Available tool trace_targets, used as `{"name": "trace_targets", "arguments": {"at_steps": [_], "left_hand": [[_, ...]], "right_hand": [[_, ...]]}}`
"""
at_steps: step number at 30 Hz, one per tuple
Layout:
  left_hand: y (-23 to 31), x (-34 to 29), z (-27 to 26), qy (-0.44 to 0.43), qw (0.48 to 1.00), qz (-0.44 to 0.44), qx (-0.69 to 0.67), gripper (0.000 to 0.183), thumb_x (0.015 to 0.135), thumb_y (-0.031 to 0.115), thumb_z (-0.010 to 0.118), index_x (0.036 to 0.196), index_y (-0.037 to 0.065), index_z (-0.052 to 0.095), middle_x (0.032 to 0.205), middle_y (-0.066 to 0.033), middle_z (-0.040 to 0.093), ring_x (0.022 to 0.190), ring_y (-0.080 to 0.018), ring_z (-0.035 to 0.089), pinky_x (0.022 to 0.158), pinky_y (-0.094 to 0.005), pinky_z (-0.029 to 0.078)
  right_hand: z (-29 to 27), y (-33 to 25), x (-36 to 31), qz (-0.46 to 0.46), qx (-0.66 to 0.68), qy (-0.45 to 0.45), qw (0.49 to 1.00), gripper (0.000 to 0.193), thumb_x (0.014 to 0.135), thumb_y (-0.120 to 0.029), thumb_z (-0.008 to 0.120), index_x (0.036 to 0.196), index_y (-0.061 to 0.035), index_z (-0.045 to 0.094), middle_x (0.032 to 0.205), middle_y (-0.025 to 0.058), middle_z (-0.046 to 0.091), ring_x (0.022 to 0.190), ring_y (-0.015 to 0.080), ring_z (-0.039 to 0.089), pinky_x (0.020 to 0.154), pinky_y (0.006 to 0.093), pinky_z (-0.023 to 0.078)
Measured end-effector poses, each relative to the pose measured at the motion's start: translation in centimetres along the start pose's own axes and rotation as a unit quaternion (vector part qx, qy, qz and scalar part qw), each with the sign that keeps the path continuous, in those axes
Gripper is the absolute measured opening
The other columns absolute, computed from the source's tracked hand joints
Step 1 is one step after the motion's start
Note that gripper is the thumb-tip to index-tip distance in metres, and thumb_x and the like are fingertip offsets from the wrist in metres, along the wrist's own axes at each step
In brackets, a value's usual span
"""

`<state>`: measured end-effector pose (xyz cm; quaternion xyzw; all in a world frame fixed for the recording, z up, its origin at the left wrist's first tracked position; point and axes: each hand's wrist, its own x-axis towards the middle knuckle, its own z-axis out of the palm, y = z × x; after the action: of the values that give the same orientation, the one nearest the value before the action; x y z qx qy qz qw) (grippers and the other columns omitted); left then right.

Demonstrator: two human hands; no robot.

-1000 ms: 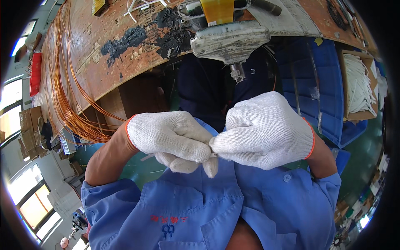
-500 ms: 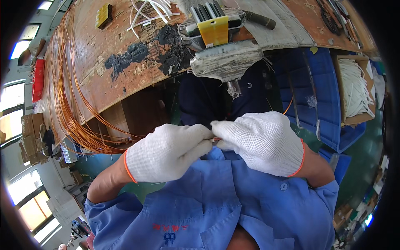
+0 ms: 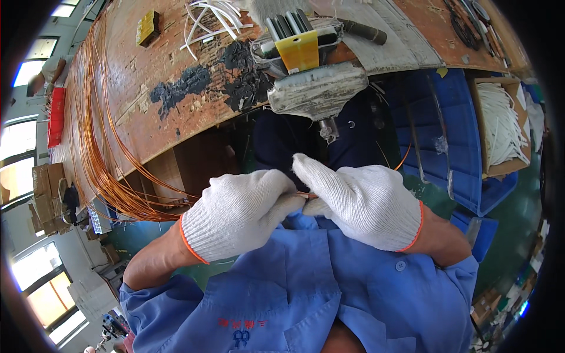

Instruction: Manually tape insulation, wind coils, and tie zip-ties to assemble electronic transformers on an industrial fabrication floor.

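Note:
My left hand (image 3: 241, 209), in a white knit glove with an orange cuff, is closed on thin copper wire. A short piece of this copper wire (image 3: 304, 194) shows in the gap between my hands. My right hand (image 3: 368, 203), gloved the same way, has its fingers curled round the wire with the thumb lifted; what lies inside the fingers is hidden. A bundle of copper wires (image 3: 97, 159) hangs in a long loop over the bench's left side and runs to my left hand. A single wire end (image 3: 405, 157) sticks out beyond my right hand.
The worn wooden bench (image 3: 132, 126) carries a taped winding fixture (image 3: 318, 88) with a yellow plate (image 3: 298, 52), white sleeves (image 3: 218, 20), black putty (image 3: 182, 82) and a yellow block (image 3: 148, 28). Blue bins (image 3: 429, 135) and a carton of white tubes (image 3: 500, 126) stand right.
My right thumb has lifted away from the wire and my right hand has shifted slightly left. My left hand stays closed near the same place.

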<state>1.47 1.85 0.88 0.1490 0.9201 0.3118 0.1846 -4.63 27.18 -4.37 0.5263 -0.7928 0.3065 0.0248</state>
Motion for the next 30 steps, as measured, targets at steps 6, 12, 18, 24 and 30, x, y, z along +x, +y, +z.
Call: {"name": "trace_targets", "arguments": {"at_steps": [6,12,18,24,30], "left_hand": [[-0.4,-0.1,1.3,0.065,0.996,0.042,-0.054,0.017,0.102,0.019,0.081,0.111,0.005,0.076,0.088,-0.0137,0.075,0.074,-0.0364,0.077,0.065,-0.0440,0.062],[0.0,0.5,-0.1,0.071,0.991,0.113,0.012,0.020,0.092,0.005,0.085,0.111,0.002,0.079,0.085,-0.0118,0.074,0.068,-0.0295,0.074,0.060,-0.0391,0.057],[-0.8,0.5,0.8,0.107,0.986,0.131,-0.007,0.025,0.091,0.002,0.085,0.114,0.003,0.077,0.088,-0.0123,0.075,0.066,-0.0282,0.073,0.058,-0.0376,0.055],[-1.1,0.9,0.8,0.106,0.985,0.137,-0.022,0.021,0.096,0.003,0.083,0.115,0.002,0.074,0.091,-0.0118,0.077,0.071,-0.0261,0.075,0.063,-0.0366,0.058],[-1.4,-0.4,-0.2,0.083,0.924,-0.119,-0.353,0.042,0.105,0.041,0.079,0.106,0.000,0.069,0.079,0.0001,0.061,0.063,-0.0090,0.056,0.055,-0.0286,0.045]], "right_hand": [[0.2,0.1,0.0,0.007,0.038,0.001,0.999,0.069,0.100,-0.020,0.080,0.159,0.0057,0.056,0.071,0.0033,0.061,0.058,0.0135,0.066,0.048,0.0287,0.054],[0.0,-0.3,-0.1,0.118,0.236,0.036,0.964,0.062,0.100,-0.019,0.082,0.155,-0.0022,0.061,0.089,0.0107,0.076,0.077,0.0273,0.078,0.068,0.0367,0.064],[-1.7,0.5,-0.5,0.107,0.214,-0.015,0.971,0.032,0.100,-0.020,0.083,0.129,-0.0085,0.076,0.105,0.0137,0.082,0.090,0.0328,0.081,0.074,0.0405,0.064],[-1.1,0.0,-0.4,0.121,0.238,0.052,0.962,0.024,0.098,-0.020,0.084,0.119,-0.0079,0.079,0.097,0.0112,0.080,0.079,0.0314,0.079,0.068,0.0395,0.062],[-2.2,0.1,-0.9,0.133,0.226,0.069,0.962,0.030,0.091,-0.010,0.088,0.120,-0.0023,0.082,0.096,0.0130,0.083,0.076,0.0276,0.079,0.066,0.0369,0.061]]}}
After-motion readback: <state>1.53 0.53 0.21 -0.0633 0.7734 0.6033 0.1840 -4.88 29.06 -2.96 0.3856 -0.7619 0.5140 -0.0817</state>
